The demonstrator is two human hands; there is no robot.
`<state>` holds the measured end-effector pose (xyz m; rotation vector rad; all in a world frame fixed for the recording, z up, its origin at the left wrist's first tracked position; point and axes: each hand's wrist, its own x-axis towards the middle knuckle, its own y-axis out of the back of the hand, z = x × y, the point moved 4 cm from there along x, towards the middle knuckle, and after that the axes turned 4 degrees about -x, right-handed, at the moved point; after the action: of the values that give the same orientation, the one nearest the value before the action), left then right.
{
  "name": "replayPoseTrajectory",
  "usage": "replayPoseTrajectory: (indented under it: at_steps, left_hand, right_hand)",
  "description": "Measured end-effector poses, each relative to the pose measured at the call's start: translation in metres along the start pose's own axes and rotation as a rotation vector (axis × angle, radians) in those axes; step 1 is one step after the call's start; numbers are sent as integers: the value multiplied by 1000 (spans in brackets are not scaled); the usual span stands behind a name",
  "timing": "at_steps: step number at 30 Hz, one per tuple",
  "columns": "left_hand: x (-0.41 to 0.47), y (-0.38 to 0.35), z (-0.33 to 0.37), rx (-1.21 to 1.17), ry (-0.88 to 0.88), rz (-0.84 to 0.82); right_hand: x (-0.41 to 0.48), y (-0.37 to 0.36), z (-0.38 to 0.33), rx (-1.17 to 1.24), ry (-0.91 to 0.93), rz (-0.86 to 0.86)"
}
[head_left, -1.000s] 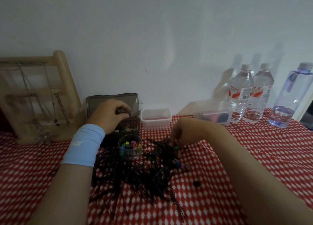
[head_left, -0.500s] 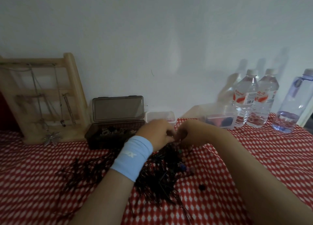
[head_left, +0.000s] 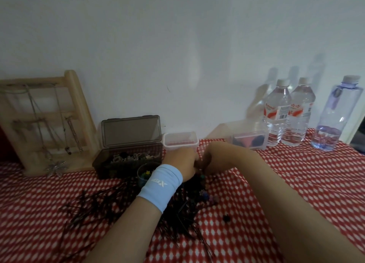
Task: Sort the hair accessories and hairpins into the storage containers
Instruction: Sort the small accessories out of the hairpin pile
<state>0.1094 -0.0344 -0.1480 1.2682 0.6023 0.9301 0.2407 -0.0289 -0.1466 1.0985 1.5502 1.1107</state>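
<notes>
At the left edge of the frame a wooden rack (head_left: 45, 124) with necklaces leans on the wall. Right of it, in the lower left part, the loose hairpins (head_left: 98, 205) lie in a dark tangled heap on the red checked tablecloth (head_left: 296, 183). Above them an open dark box (head_left: 126, 160) holds some accessories already, and a small round cup (head_left: 145, 172) with coloured clips stands just beside it.

In the centre the left hand (head_left: 182, 162) and the right hand (head_left: 214, 160) meet, the fingers of both curled toward each other over the top of the heap. I cannot tell what they hold, because the fingertips are hidden. Behind them stand a clear tub (head_left: 180, 142) and, further right, a second tub (head_left: 248, 139). Water bottles (head_left: 278, 112) are at the right.

I think the pins are very light, thin, stiff and smooth, and they hook into each other. It seems better to pinch a few by the bent end and draw them out slowly than to grab a bunch. The little clips (head_left: 205, 196) look hard and easy to drop, so pinch the body.
</notes>
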Motion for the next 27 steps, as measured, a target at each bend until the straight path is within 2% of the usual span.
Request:
replayPoseTrajectory:
  at_steps: [6,11,14,17,23,27]
  left_hand:
    - [6,6,-3,-54,53,-35]
    - [-11,41,-18,-273,47,155]
    - [-31,64,-40,-308,84,180]
    - [-51,79,-66,-271,145,145]
    - [-65,79,-86,-262,163,-92]
    - [-65,86,-93,-341,170,-36]
  right_hand:
    - [-12,13,0,95,66,-23]
    - [-10,8,-11,147,133,-54]
    - [-8,4,-14,131,133,-31]
    - [-11,6,-17,137,150,-13]
    - [-22,29,-37,227,167,182]
    - [-22,34,-74,319,283,284]
